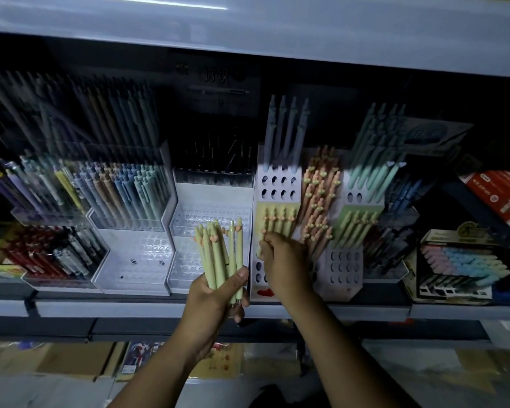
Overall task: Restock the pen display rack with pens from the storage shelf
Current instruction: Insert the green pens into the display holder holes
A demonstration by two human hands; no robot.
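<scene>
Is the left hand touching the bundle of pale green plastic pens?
Touching. Head view: left hand grips the bundle of pale green plastic pens, thumb across them.

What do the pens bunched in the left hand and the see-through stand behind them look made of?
Pale green pens: likely plastic, matte finish; even colour, no glints. Clear stand: probably acrylic or similar rigid transparent plastic, glossy; its hole rims catch light, though blur leaves it open.
</scene>
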